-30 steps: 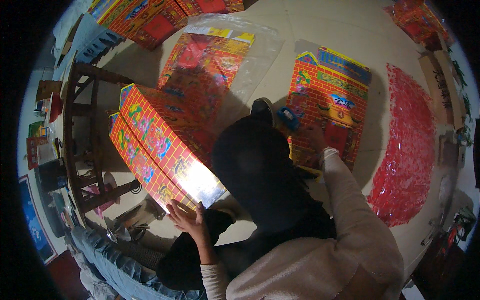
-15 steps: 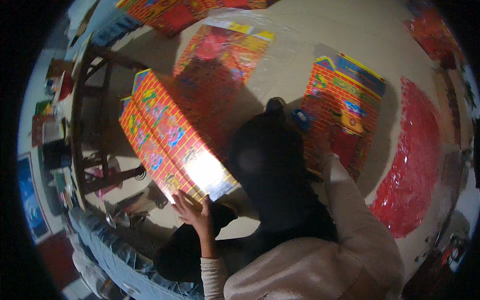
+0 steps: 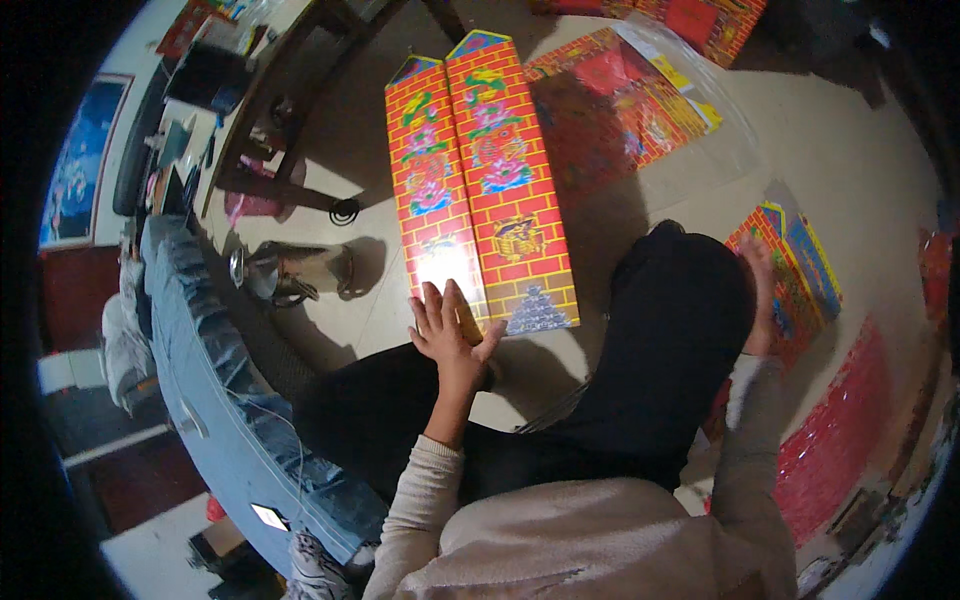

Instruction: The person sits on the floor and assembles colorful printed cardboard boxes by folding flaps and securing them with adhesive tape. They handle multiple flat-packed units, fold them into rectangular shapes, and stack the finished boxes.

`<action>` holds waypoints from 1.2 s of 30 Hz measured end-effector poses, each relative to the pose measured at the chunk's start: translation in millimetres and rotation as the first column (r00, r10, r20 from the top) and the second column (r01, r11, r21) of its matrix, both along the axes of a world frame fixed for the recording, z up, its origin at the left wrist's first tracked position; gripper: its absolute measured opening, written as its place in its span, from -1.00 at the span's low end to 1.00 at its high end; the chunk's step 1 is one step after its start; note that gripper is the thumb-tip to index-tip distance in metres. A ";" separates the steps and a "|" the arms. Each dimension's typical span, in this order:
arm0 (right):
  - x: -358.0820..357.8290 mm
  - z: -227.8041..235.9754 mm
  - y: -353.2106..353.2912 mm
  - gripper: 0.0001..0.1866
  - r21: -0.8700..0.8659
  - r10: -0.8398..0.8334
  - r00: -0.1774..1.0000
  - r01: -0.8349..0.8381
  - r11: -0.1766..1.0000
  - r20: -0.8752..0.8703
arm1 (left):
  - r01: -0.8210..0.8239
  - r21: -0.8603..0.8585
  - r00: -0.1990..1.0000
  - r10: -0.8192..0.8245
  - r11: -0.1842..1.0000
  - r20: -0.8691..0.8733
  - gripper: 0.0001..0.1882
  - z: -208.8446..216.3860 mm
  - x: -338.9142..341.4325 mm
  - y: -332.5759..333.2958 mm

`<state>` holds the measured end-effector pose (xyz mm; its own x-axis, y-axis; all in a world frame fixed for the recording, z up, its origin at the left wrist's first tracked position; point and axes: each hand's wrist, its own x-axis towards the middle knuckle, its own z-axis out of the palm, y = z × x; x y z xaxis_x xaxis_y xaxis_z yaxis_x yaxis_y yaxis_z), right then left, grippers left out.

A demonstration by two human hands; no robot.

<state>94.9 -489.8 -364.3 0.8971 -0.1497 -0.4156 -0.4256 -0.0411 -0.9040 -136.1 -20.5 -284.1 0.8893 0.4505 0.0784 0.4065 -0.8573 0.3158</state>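
My left hand [image 3: 445,335] lies with fingers spread on the near end of a folded cardboard piece [image 3: 460,190]. The piece is red with a yellow brick pattern, printed flowers and two pointed blue-edged tips at its far end; light glares off it near my fingers. Beside my knee, my right hand [image 3: 762,290] has its fingers stretched out, slightly blurred and partly hidden by the knee. It is nearest to another set of brick-patterned card sheets [image 3: 800,265] on the floor; whether it touches them I cannot tell.
More printed sheets [image 3: 650,125] lie ahead, partly in shadow, with clear plastic film beside them. Red plastic-wrapped material [image 3: 835,430] is at the right. A wooden table's leg [image 3: 280,190] and a metal kettle [image 3: 300,268] stand left, near a blue-covered bed or couch [image 3: 225,410].
The view has swung left, so the folded piece now appears straighter and further right. My right hand has come off the middle of the right-hand sheets toward my knee. My left hand stays on the piece.
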 end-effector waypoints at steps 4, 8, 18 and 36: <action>-1.2 183.2 88.2 -0.76 -0.376 0.308 0.764 -0.093 0.922 0.567 | 0.003 -0.010 0.999 -0.003 1.000 0.035 0.00 -0.9 0.0 -2.9; -50.7 268.6 169.4 -0.81 0.406 0.006 0.902 -0.200 0.892 0.432 | -0.011 -0.033 0.997 0.014 0.999 0.072 -0.01 3.0 3.4 -6.5; -101.9 134.1 304.3 -0.80 0.139 0.223 0.961 -0.246 0.959 0.164 | -0.020 -0.102 0.989 0.034 0.995 0.144 -0.04 6.7 4.2 -7.6; -116.0 146.6 320.9 -0.78 0.223 0.284 0.957 -0.289 0.931 0.053 | 0.083 -0.367 0.980 -0.009 0.927 0.200 -0.03 23.3 -7.0 2.7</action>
